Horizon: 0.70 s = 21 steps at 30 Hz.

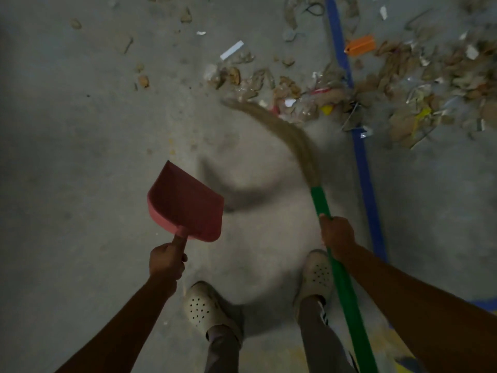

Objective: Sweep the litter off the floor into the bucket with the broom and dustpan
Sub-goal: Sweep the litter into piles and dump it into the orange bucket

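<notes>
1. The left hand (166, 261) curls round the thin stem of the dustpan (185, 203), forefinger laid straight along it. The pan is a smooth pink-red plastic scoop, flat with raised side walls, well apart from the litter.
2. The right hand (337, 236) clamps the broom (320, 200) by its glossy green round handle. Its soft tan bristles, blurred, bend in a curve, tips at the near edge of the litter.
3. The litter (390, 84) is crumpled brown paper, clear film, white strips and an orange block (360, 45). It is strewn over the rough grey concrete floor (80, 130) and across a blue tape line (363, 162).
4. The person wears pale perforated clogs (200, 308).
</notes>
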Tool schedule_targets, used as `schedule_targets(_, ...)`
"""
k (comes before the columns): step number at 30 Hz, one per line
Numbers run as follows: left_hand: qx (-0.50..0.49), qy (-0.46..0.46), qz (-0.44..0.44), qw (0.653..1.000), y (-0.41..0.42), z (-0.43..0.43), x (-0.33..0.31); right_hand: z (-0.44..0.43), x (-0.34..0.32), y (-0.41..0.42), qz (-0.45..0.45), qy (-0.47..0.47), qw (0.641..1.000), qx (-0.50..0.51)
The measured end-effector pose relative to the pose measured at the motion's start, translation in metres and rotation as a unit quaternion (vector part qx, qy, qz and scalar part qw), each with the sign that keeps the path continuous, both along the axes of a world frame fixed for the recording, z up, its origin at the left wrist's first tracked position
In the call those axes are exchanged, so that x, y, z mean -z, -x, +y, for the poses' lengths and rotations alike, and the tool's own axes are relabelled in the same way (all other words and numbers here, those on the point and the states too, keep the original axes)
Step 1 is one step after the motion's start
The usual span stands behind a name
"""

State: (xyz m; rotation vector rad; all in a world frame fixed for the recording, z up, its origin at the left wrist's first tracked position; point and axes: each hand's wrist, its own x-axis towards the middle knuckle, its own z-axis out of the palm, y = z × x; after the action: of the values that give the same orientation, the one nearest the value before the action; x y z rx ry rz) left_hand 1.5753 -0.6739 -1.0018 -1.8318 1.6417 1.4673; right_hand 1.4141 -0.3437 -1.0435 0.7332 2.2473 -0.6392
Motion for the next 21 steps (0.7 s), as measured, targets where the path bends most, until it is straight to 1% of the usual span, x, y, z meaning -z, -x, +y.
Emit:
schedule_targets(2, 0.002, -0.006, 0.008, 1.000, 0.020, 0.020, -0.004, 0.022, -0.014, 0.023, 0.053, 0.036, 0.995, 0.074)
schedule_targets(4, 0.005, -0.010, 0.018, 1.000, 0.040, 0.039, -0.008, 0.036, -0.033, 0.037, 0.100, 0.083, 0.985, 0.111)
schedule_targets(7, 0.016, -0.009, 0.023, 1.000, 0.067, 0.064, -0.013, 0.046, -0.061, 0.041, 0.134, 0.135, 0.977, 0.100)
schedule_targets(9, 0.024, -0.002, 0.027, 0.999, 0.081, 0.078, -0.017, 0.051, -0.070, 0.038, 0.137, 0.147, 0.978, 0.055)
schedule_targets(12, 0.037, 0.006, 0.028, 0.999, 0.101, 0.098, -0.018, 0.060, -0.063, 0.036, 0.097, 0.125, 0.987, -0.031)
schedule_targets(15, 0.054, 0.015, 0.015, 0.998, 0.120, 0.115, -0.017, 0.076, -0.040, 0.043, 0.000, 0.075, 0.991, -0.112)
schedule_targets(16, 0.059, 0.017, 0.013, 0.998, 0.126, 0.120, -0.016, 0.084, -0.031, 0.048, -0.038, 0.058, 0.990, -0.125)
schedule_targets(18, 0.066, 0.015, 0.011, 0.998, 0.138, 0.130, -0.013, 0.108, -0.015, 0.062, -0.089, 0.027, 0.989, -0.118)
schedule_targets(20, 0.074, 0.010, 0.010, 0.997, 0.150, 0.139, -0.012, 0.133, -0.007, 0.082, -0.093, -0.003, 0.992, -0.081)
schedule_targets(21, 0.079, 0.008, 0.010, 0.997, 0.156, 0.144, -0.010, 0.145, -0.007, 0.093, -0.084, -0.014, 0.995, -0.046)
